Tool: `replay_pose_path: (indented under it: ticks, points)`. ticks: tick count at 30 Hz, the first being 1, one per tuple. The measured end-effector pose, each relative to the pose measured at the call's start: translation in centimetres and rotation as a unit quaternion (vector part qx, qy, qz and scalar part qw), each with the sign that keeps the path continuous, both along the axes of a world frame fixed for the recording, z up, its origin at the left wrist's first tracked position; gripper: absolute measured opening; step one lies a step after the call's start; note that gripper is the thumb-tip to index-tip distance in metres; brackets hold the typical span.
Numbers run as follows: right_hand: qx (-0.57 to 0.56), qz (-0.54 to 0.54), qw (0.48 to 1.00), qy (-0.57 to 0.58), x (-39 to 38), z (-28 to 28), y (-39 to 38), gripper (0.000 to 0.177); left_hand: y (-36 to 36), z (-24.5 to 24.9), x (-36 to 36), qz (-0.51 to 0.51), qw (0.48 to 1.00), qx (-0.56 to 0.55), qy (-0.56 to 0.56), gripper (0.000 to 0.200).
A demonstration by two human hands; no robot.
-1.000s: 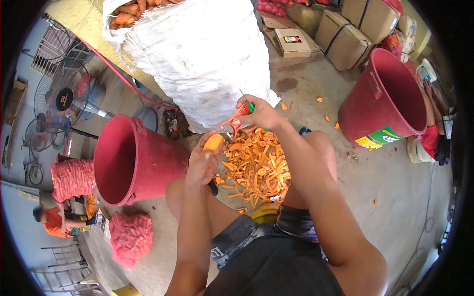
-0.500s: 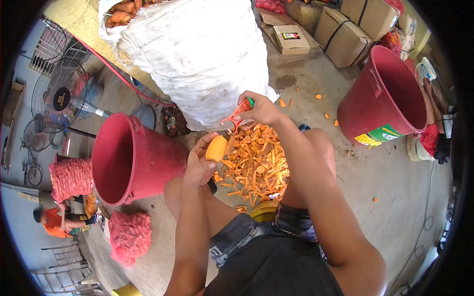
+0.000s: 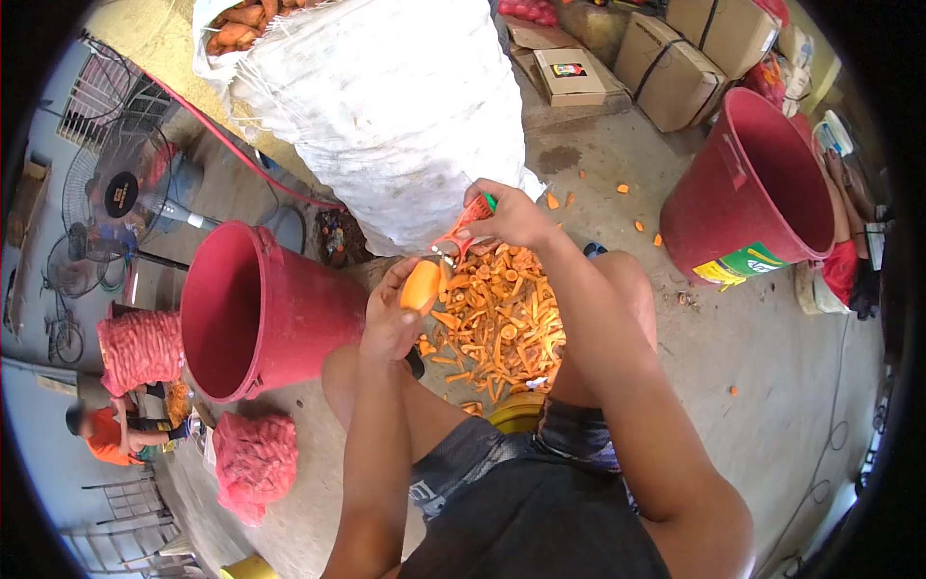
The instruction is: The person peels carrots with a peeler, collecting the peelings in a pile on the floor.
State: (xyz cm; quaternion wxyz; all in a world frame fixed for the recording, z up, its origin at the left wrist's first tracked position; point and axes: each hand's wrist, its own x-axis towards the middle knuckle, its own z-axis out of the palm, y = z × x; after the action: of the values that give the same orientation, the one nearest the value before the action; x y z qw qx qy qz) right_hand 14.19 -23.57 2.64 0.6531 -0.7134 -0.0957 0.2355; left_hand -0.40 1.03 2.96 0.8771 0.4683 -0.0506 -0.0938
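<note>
The left hand is closing its fingers around the lower part of a peeled carrot, holding it up over the person's knees with its blunt top end pointing away. The right hand is gripping an orange peeler by the handle, fingers wrapped shut on it, and the peeler's blade end is sitting right at the far tip of the carrot, touching it or just beside it; I cannot tell which. Directly beneath both hands, a heap of carrot peelings and cut ends is lying on the concrete floor between the person's bare legs. Just to the left of the left hand, a red bucket is standing tilted with its open mouth facing left. A second red bucket, bearing a green and yellow label, is standing well apart on the far right. Beyond the hands, a big white woven sack is rising up, with unpeeled carrots showing at its open top. Cardboard boxes are sitting at the far right behind it. On the far left, a floor fan is standing, and two red mesh bags of carrots are lying near the left edge, where another person in an orange top is crouching.
</note>
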Motion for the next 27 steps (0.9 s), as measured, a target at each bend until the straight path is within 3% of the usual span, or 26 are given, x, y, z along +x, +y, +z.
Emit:
replay_pose_path:
  ticks: [3, 5, 7, 9, 11, 13, 20, 22, 23, 25, 27]
  points:
    - [0.017, 0.012, 0.999, -0.025, 0.2, 0.5, 0.3, 0.035, -0.3, 0.5, -0.4, -0.020, 0.998, -0.047, -0.044, 0.087]
    - [0.028, 0.032, 0.999, -0.005, -0.4, 1.7, 0.3, 0.036, -0.3, 0.4, -0.1, 0.014, 0.998, -0.057, 0.024, 0.085]
    - [0.039, 0.049, 0.998, 0.020, -1.4, 1.8, 0.7, 0.037, -0.6, -0.5, 0.3, 0.035, 0.999, -0.037, 0.021, 0.083]
    - [0.089, 0.085, 0.987, -0.102, -2.1, 1.8, 1.3, 0.039, -0.7, -1.0, 0.6, 0.049, 0.999, -0.014, 0.016, 0.082]
    - [0.080, 0.085, 0.991, -0.071, -2.4, 2.3, 1.3, 0.040, -0.6, -1.3, 0.8, 0.041, 0.998, -0.021, 0.030, 0.081]
    - [0.078, 0.073, 0.984, -0.140, -2.3, 1.9, 1.4, 0.041, -0.6, -1.0, 0.7, 0.039, 0.999, -0.003, 0.033, 0.081]
    - [0.048, 0.076, 0.994, -0.066, -0.5, 0.1, 0.6, 0.040, -0.8, -0.5, 0.4, 0.025, 0.999, 0.009, 0.037, 0.084]
    - [-0.052, -0.028, 0.998, -0.033, 0.6, -0.1, -0.2, 0.042, -0.3, 0.4, -0.3, 0.013, 1.000, -0.009, -0.002, 0.087]
    - [-0.048, -0.030, 0.998, -0.031, 0.9, -0.4, -0.3, 0.042, 0.0, 0.9, -0.6, 0.001, 0.999, -0.026, -0.039, 0.091]
    - [0.046, -0.017, 0.996, -0.069, 1.0, 0.4, 0.0, 0.042, 0.7, 0.3, -0.7, 0.023, 1.000, -0.013, -0.012, 0.091]
    - [0.041, -0.004, 0.997, -0.062, -0.2, 1.4, 0.5, 0.042, 0.6, -0.3, 0.2, 0.046, 0.999, -0.008, 0.008, 0.091]
